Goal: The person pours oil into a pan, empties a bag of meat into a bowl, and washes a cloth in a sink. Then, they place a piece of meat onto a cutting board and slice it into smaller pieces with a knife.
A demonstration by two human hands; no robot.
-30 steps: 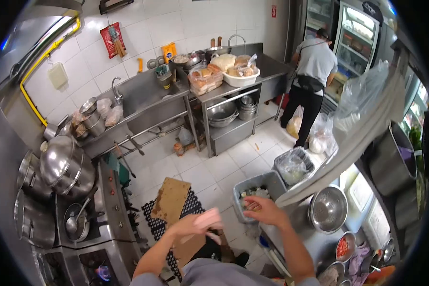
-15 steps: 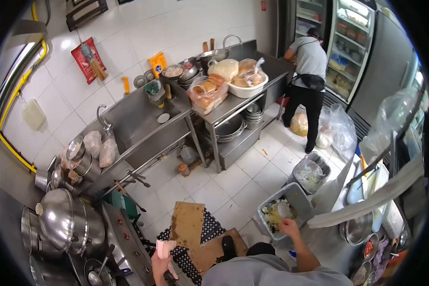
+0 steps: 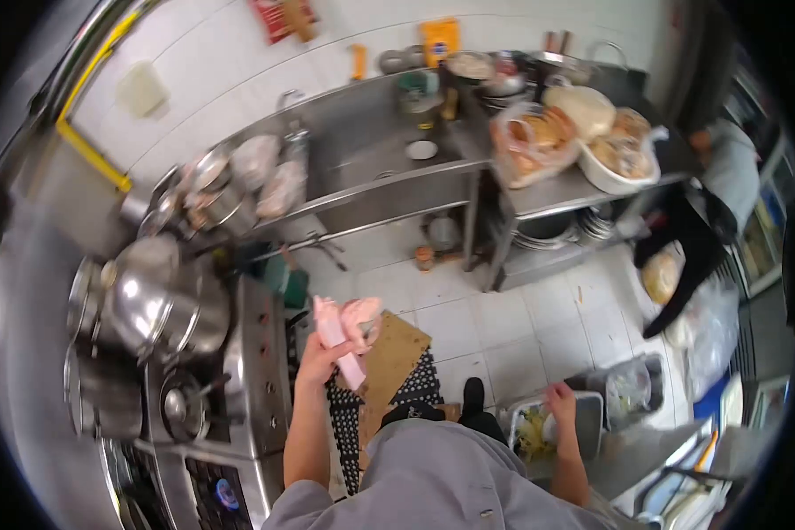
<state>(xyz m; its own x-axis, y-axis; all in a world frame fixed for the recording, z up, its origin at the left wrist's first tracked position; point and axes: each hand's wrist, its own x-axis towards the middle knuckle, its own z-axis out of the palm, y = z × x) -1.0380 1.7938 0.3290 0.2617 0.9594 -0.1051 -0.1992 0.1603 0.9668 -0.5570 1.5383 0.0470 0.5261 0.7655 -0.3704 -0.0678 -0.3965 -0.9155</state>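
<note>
My left hand (image 3: 321, 358) is closed around pale pink pieces of meat (image 3: 348, 329), raised over the floor to the right of the stove. Their flat ends stick out above and below my fingers. My right hand (image 3: 561, 405) hovers above the grey waste bin (image 3: 593, 427), overlapping its far rim in this view; motion smears its fingers. Yellowish and pale scraps (image 3: 532, 433) lie inside that bin.
A stove (image 3: 258, 380) with large steel pots (image 3: 163, 305) stands at left. The steel sink (image 3: 362, 132) and a table (image 3: 539, 205) holding bagged bread (image 3: 537, 141) line the wall. Cardboard (image 3: 399, 349) covers part of the floor. Another person (image 3: 707, 230) bends at right, near a second bin (image 3: 654, 402).
My view has swung left, so the room shifts right in the picture. The left hand has brought the pink meat up and forward. My right hand stays over the bin.
</note>
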